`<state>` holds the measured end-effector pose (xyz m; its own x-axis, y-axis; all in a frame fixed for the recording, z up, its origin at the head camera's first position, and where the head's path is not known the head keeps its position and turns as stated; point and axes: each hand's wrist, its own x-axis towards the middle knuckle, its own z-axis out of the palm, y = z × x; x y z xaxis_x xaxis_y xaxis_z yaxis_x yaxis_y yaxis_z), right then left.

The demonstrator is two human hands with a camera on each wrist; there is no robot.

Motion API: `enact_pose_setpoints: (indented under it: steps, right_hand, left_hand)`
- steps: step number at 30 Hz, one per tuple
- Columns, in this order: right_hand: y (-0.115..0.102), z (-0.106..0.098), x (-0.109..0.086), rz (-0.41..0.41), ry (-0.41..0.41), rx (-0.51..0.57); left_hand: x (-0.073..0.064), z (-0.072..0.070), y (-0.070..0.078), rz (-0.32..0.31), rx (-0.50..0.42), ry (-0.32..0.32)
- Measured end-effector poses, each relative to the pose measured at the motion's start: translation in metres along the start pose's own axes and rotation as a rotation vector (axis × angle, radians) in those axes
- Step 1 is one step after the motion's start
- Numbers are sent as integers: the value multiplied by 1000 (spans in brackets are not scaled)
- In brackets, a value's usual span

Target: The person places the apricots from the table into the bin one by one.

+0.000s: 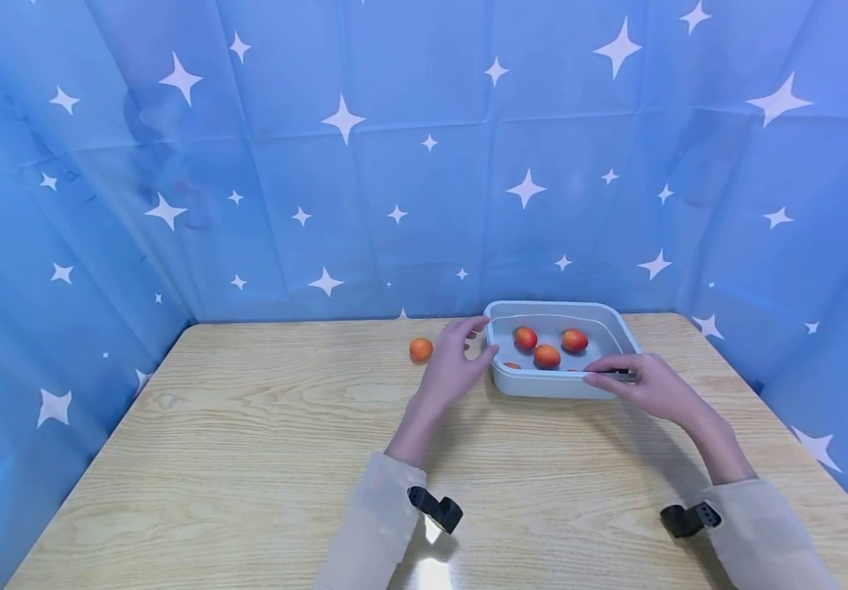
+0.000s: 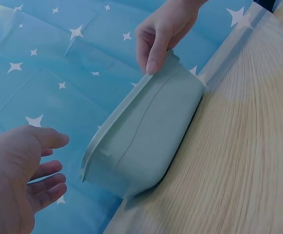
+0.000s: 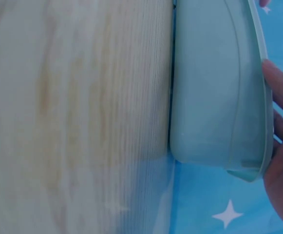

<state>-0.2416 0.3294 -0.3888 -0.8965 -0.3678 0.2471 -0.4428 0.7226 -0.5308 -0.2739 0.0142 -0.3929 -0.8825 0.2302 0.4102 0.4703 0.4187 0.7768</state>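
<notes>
A light blue-grey plastic basin [image 1: 549, 385] stands on the table with several small orange-red fruits [image 1: 546, 356] inside; its near wall partly hides some. My right hand [image 1: 648, 383] pinches the rim at the near right corner, thumb on the outer side, as the left wrist view also shows. A small dark strip between its fingers is too small to identify. My left hand [image 2: 22, 170] is beside the basin's left end, fingers loosely bent and apart from the wall. Left of that hand, one more orange fruit [image 1: 420, 350] lies on the table.
The wooden table [image 1: 247, 459] ends at the back against a blue curtain [image 1: 409, 164] with white stars. The basin sits close to that back edge, toward the right corner. Curtain also hangs along both sides.
</notes>
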Motion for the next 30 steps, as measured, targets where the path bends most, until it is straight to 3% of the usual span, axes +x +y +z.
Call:
enact_pose_setpoints:
  steps: [15,30]
  right_hand:
    - [0,1,0,0,2,4]
    - [0,0,0,8,-3,4]
  left_hand:
    - [-6,-24,-28,-42,123,38]
    - [-8,-43,-56,-95,147,57]
